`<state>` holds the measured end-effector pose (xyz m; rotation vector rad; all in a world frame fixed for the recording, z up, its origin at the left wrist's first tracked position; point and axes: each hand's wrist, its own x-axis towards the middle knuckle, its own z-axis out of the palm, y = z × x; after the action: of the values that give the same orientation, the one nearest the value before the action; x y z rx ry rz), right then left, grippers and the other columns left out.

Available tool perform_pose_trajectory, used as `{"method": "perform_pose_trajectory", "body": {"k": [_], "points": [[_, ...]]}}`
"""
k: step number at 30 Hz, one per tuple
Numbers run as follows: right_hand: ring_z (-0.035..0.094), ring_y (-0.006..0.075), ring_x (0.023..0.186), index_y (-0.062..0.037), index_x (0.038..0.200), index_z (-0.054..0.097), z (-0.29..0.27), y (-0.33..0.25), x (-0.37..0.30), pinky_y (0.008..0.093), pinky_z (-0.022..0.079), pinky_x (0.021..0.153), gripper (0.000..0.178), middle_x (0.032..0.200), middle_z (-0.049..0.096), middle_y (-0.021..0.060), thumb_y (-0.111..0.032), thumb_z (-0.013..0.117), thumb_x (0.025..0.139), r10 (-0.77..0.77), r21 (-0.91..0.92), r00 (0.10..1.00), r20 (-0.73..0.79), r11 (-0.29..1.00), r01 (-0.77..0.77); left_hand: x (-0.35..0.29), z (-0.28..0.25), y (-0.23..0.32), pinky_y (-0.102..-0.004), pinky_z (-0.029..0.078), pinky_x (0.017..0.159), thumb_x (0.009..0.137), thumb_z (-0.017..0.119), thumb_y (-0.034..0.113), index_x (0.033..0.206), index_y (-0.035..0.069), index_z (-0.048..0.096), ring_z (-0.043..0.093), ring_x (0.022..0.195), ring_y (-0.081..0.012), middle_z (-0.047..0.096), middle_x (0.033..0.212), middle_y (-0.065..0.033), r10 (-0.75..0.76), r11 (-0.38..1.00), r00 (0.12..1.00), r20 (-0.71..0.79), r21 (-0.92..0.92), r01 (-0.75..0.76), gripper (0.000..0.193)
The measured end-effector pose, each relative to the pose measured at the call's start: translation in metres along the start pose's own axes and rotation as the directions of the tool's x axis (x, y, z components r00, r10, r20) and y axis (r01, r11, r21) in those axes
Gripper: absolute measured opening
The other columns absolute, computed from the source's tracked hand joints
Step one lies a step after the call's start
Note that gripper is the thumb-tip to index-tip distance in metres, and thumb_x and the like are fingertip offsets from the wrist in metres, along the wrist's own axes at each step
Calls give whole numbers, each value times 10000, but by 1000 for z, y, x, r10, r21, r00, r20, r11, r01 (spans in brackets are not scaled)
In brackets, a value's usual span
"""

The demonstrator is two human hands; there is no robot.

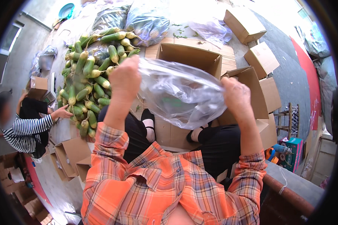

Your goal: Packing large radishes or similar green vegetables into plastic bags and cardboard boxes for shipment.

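Stretched between my two raised hands is a clear plastic bag (182, 93), its mouth spread wide. My left hand (124, 80) is closed on the bag's left edge, and my right hand (236, 95) grips its right edge. Behind the bag stands an open cardboard box (189, 56), partly hidden by it. Another open box (248, 90) sits beside my right hand. A large heap of green radishes (88, 67) with pale ends lies to the left of my left hand.
At the left, a person in a striped top (28, 127) reaches a hand to the radishes. Filled plastic bags (148, 22) stand behind the heap. More cardboard boxes (246, 24) are at the right and lower left. A wooden stool (287, 120) and a teal box (293, 152) are far right.
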<state>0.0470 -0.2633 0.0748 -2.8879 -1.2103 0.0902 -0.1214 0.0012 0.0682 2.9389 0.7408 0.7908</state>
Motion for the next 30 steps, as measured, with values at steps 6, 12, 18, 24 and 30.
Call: {"method": "perform_pose_trajectory", "body": {"k": [6,12,18,24,30], "points": [[613,299,886,-90,998,599,-47,20,-1,397,495,754,268,965,626,123,15,484,779,102,158,717,-689,987,12,13,-64,-6,-374,515,686,752,470,-18,1086,18,608,638,770,-303,655,949,-149,-67,934,669,-740,-283,-219,364],[623,259,832,14,1024,620,22,60,7,320,488,765,322,906,653,130,57,470,742,20,444,923,-385,880,166,-32,8,-25,-373,445,828,745,452,-31,996,34,631,584,903,-306,633,923,-127,131,970,991,6,-206,-126,315],[546,62,774,38,1020,616,6,59,2,214,456,684,355,844,631,25,119,417,738,227,860,959,-169,509,31,-23,-11,-16,-235,448,782,707,378,-141,1045,-28,607,583,842,-151,625,925,-96,-193,575,981,25,-807,134,423],[557,60,721,35,1025,607,-16,62,3,210,455,646,200,848,630,19,9,497,861,198,970,980,-9,239,-40,-16,-43,0,-174,319,429,866,440,-26,1042,-9,565,386,493,-23,499,684,14,-237,267,939,248,-913,308,216],[570,54,733,37,1056,589,-23,61,22,218,467,658,210,864,637,22,-76,539,886,92,971,984,155,171,-169,-5,-41,5,-188,271,368,920,445,50,980,0,554,351,415,-33,413,564,32,-286,175,904,318,-910,376,134]]}}
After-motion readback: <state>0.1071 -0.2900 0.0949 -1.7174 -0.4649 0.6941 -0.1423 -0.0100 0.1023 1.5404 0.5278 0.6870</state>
